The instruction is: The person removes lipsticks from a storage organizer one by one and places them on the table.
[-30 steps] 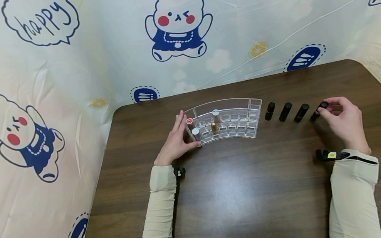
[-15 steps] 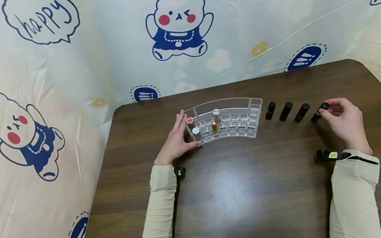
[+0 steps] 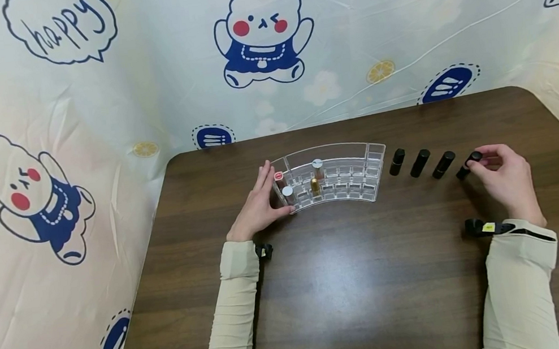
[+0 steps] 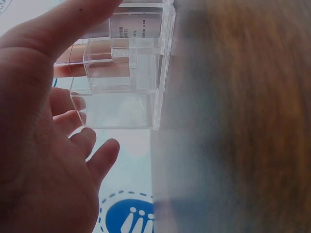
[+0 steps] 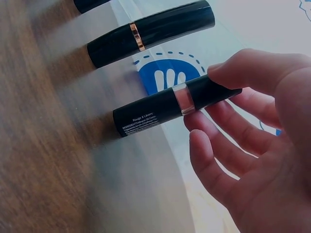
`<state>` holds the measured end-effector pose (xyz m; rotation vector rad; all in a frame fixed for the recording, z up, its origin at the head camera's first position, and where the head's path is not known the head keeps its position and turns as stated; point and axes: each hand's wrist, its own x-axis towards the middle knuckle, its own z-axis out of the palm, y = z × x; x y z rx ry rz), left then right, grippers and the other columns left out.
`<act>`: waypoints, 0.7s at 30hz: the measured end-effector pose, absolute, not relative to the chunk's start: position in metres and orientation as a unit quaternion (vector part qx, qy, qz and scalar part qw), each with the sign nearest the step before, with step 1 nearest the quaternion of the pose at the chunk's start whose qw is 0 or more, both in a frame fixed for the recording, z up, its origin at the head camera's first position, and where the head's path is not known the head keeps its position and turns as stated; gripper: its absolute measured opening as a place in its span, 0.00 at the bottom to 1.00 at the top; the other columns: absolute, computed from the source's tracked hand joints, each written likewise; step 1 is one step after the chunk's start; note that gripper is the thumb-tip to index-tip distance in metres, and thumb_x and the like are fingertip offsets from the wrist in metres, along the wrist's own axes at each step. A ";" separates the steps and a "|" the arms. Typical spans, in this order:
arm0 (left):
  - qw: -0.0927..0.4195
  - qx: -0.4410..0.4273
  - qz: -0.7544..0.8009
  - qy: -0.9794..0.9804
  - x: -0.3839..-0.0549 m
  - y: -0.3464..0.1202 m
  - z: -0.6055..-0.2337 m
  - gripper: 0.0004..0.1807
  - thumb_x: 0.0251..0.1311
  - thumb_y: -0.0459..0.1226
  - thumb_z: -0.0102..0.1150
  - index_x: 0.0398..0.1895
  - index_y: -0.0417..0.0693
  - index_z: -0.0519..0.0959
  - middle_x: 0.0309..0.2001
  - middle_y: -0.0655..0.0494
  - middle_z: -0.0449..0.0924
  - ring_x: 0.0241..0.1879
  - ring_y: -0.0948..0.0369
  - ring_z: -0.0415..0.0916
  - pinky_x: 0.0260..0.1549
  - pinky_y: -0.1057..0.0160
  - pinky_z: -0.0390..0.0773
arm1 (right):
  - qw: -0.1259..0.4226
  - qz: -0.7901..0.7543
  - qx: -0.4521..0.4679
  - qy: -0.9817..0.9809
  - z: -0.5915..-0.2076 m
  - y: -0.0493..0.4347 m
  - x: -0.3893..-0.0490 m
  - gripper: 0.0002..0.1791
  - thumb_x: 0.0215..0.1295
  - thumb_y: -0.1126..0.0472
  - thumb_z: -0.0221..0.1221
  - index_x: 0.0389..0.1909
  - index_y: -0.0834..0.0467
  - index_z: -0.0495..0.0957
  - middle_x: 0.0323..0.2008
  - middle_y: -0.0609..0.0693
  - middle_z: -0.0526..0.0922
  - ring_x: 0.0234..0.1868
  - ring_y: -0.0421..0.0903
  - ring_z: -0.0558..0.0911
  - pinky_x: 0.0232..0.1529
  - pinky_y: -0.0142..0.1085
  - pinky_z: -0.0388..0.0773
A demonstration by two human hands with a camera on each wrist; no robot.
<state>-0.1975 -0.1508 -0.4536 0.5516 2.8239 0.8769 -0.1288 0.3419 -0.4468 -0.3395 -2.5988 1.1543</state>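
Note:
My left hand (image 3: 255, 214) holds the left end of a clear, curved lipstick organizer (image 3: 326, 155), thumb at its front corner and fingers along its side. Inside it stand several tubes: a red-topped one (image 3: 280, 180), a white-capped one (image 3: 288, 194), a gold one (image 3: 315, 186) and a pale-topped one (image 3: 317, 168). On the right, my right hand (image 3: 507, 176) pinches the upper part of a black lipstick (image 3: 465, 167) between thumb and fingers. The right wrist view shows this black lipstick (image 5: 150, 111) upright, its base at the tabletop, with a clear pinkish band around its middle.
Three more black lipsticks stand in a row between the organizer and my right hand: one on the left (image 3: 397, 162), a middle one (image 3: 419, 164) and a nearer one (image 3: 443, 165). A printed cloth (image 3: 342, 94) hangs behind the brown wooden table (image 3: 349, 303).

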 end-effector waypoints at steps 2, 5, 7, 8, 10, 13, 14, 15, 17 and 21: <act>0.068 0.182 0.292 0.936 -0.197 -0.151 -0.453 0.61 0.50 0.53 0.71 0.78 0.54 0.39 0.77 0.72 0.23 0.77 0.61 0.25 0.70 0.38 0.50 | 0.136 0.399 -0.117 -0.899 -0.446 0.342 -0.129 0.21 0.65 0.53 0.59 0.53 0.62 0.74 0.31 0.25 0.68 0.34 0.21 0.68 0.34 0.13 0.63; 0.070 0.182 0.293 0.936 -0.197 -0.151 -0.452 0.62 0.50 0.53 0.71 0.78 0.56 0.38 0.77 0.72 0.23 0.77 0.62 0.24 0.70 0.39 0.50 | 0.129 0.401 -0.115 -0.900 -0.446 0.342 -0.128 0.22 0.66 0.52 0.58 0.53 0.63 0.74 0.31 0.25 0.68 0.34 0.22 0.68 0.34 0.14 0.63; 0.069 0.182 0.293 0.936 -0.197 -0.151 -0.452 0.61 0.50 0.53 0.71 0.78 0.54 0.38 0.77 0.72 0.23 0.77 0.62 0.25 0.70 0.39 0.50 | 0.125 0.397 -0.117 -0.902 -0.446 0.343 -0.128 0.22 0.66 0.52 0.58 0.53 0.64 0.73 0.31 0.26 0.68 0.34 0.22 0.68 0.34 0.15 0.63; 0.069 0.183 0.292 0.936 -0.197 -0.151 -0.452 0.61 0.50 0.53 0.71 0.78 0.53 0.39 0.77 0.71 0.23 0.78 0.61 0.25 0.70 0.38 0.50 | 0.125 0.396 -0.117 -0.902 -0.446 0.343 -0.128 0.22 0.66 0.52 0.58 0.53 0.64 0.73 0.31 0.27 0.68 0.34 0.22 0.68 0.34 0.16 0.63; 0.068 0.183 0.292 0.936 -0.197 -0.151 -0.452 0.61 0.50 0.53 0.71 0.78 0.53 0.39 0.77 0.71 0.23 0.78 0.60 0.25 0.69 0.37 0.50 | 0.124 0.396 -0.116 -0.902 -0.446 0.343 -0.128 0.22 0.66 0.52 0.58 0.53 0.64 0.73 0.31 0.27 0.68 0.33 0.22 0.68 0.34 0.17 0.63; 0.068 0.183 0.290 0.937 -0.197 -0.151 -0.453 0.61 0.50 0.53 0.71 0.78 0.55 0.38 0.77 0.72 0.23 0.78 0.59 0.26 0.69 0.37 0.50 | 0.127 0.394 -0.116 -0.903 -0.448 0.343 -0.128 0.22 0.66 0.52 0.59 0.53 0.64 0.74 0.30 0.25 0.67 0.33 0.21 0.68 0.33 0.16 0.63; 0.068 0.183 0.290 0.937 -0.197 -0.151 -0.453 0.61 0.50 0.54 0.71 0.78 0.56 0.38 0.77 0.72 0.23 0.78 0.59 0.26 0.69 0.37 0.50 | 0.128 0.394 -0.115 -0.903 -0.448 0.344 -0.128 0.22 0.65 0.52 0.59 0.52 0.63 0.74 0.30 0.24 0.67 0.32 0.20 0.68 0.33 0.15 0.63; 0.068 0.183 0.290 0.937 -0.197 -0.151 -0.453 0.61 0.50 0.54 0.70 0.78 0.57 0.37 0.77 0.72 0.23 0.78 0.58 0.26 0.69 0.37 0.50 | 0.128 0.393 -0.115 -0.903 -0.448 0.344 -0.128 0.22 0.66 0.52 0.59 0.53 0.63 0.74 0.29 0.23 0.66 0.32 0.20 0.68 0.33 0.14 0.63; 0.067 0.184 0.289 0.937 -0.197 -0.151 -0.454 0.61 0.50 0.54 0.70 0.78 0.58 0.36 0.77 0.72 0.22 0.78 0.58 0.27 0.70 0.37 0.50 | 0.127 0.389 -0.117 -0.905 -0.449 0.344 -0.129 0.21 0.66 0.52 0.59 0.53 0.62 0.75 0.29 0.21 0.65 0.33 0.20 0.67 0.34 0.14 0.62; 0.066 0.185 0.287 0.938 -0.197 -0.152 -0.454 0.61 0.50 0.54 0.70 0.78 0.58 0.36 0.77 0.72 0.22 0.78 0.58 0.26 0.69 0.37 0.50 | 0.121 0.387 -0.118 -0.906 -0.447 0.343 -0.128 0.22 0.66 0.52 0.58 0.53 0.63 0.74 0.31 0.25 0.67 0.33 0.21 0.67 0.34 0.15 0.63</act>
